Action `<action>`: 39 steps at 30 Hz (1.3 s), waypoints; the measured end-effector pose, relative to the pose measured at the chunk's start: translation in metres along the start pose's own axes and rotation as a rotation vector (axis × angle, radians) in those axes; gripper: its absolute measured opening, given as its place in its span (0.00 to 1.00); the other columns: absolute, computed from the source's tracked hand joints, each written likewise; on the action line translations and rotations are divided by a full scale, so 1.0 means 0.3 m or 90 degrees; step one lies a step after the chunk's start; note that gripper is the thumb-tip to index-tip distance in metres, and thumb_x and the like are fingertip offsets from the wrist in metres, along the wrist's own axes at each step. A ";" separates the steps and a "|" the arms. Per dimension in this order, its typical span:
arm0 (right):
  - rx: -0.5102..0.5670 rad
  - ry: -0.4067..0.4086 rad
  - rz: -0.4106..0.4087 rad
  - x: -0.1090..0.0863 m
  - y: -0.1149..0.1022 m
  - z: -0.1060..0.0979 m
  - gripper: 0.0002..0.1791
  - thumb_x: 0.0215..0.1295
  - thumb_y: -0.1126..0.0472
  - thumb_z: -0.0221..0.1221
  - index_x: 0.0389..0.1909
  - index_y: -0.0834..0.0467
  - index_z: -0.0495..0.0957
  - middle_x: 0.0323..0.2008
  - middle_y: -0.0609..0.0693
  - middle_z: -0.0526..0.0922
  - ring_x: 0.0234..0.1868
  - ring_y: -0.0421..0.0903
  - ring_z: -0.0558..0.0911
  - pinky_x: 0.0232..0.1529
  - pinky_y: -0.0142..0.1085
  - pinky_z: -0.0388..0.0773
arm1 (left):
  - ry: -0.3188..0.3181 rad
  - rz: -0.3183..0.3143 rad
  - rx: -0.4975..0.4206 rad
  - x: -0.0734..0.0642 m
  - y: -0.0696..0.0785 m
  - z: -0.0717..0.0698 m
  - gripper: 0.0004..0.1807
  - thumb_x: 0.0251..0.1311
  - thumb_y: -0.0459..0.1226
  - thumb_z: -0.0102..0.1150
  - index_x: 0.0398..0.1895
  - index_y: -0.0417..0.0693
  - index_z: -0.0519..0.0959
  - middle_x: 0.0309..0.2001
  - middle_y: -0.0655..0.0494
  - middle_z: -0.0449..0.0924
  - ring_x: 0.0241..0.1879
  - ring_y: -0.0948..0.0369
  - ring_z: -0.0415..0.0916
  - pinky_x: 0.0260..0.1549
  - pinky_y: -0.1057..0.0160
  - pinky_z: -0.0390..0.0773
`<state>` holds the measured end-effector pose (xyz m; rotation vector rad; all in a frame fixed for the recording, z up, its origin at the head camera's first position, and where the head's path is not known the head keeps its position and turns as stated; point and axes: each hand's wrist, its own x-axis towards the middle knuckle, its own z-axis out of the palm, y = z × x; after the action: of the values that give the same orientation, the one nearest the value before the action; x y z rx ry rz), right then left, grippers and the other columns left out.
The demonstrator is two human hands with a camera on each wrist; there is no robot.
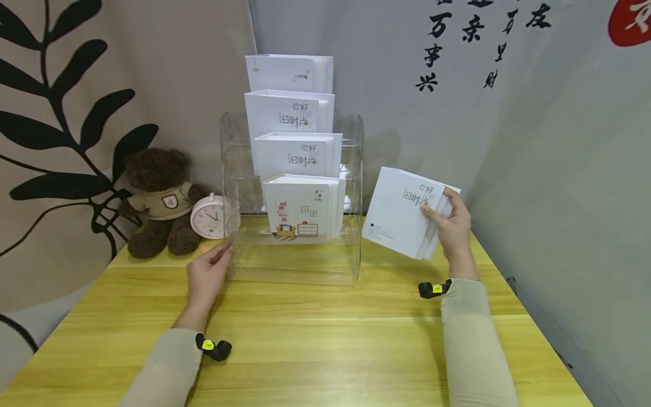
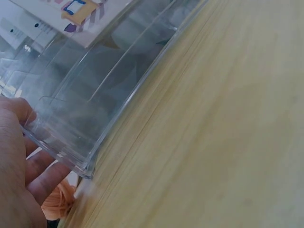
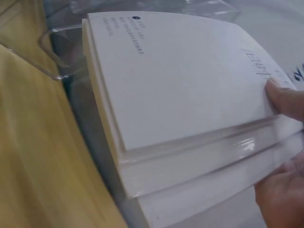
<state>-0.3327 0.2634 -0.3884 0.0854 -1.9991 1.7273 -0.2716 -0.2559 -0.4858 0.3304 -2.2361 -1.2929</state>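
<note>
A clear acrylic rack (image 1: 295,277) with stepped tiers stands on the table. My left hand (image 1: 208,274) grips its left side panel near the front; in the left wrist view the thumb lies on the inner side and the other fingers on the outer side. My right hand (image 1: 454,223) holds a thick white book (image 1: 402,212) with Chinese lettering, tilted, to the right of the rack. The right thumb presses on the cover (image 3: 175,80); the other fingers are behind, partly hidden. White books stand in the tiers, the lowest book (image 1: 300,209) bearing a furniture drawing.
Left of the rack sit a brown teddy bear (image 1: 160,203) and a pink round alarm clock (image 1: 208,217). An orange ball of yarn (image 2: 59,199) shows beside the left fingers. Behind the wooden table (image 1: 305,350) hangs a printed cloth (image 1: 534,130).
</note>
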 end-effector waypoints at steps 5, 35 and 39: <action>0.016 -0.006 -0.006 -0.006 0.033 0.053 0.27 0.70 0.64 0.70 0.68 0.49 0.78 0.48 0.29 0.84 0.46 0.36 0.84 0.37 0.27 0.83 | 0.015 0.012 -0.005 -0.001 -0.007 0.001 0.17 0.70 0.50 0.67 0.57 0.55 0.90 0.47 0.47 0.92 0.26 0.86 0.74 0.28 0.82 0.72; -0.140 -0.254 0.305 -0.022 0.302 0.069 0.53 0.78 0.40 0.58 0.87 0.56 0.37 0.84 0.61 0.54 0.69 0.57 0.71 0.75 0.49 0.65 | 0.041 0.012 -0.003 0.015 -0.031 -0.018 0.17 0.70 0.50 0.67 0.56 0.54 0.90 0.48 0.48 0.92 0.30 0.91 0.73 0.34 0.86 0.71; -0.143 -0.275 0.292 -0.042 0.337 0.083 0.52 0.78 0.42 0.59 0.87 0.61 0.40 0.86 0.59 0.48 0.80 0.56 0.63 0.83 0.50 0.56 | 0.028 0.005 -0.007 0.012 -0.028 -0.022 0.18 0.70 0.51 0.67 0.57 0.55 0.90 0.48 0.46 0.91 0.29 0.88 0.74 0.32 0.84 0.72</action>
<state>-0.3658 0.2563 -0.4877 -0.0927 -2.6882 1.8518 -0.2714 -0.2666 -0.4891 0.3429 -2.1913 -1.2818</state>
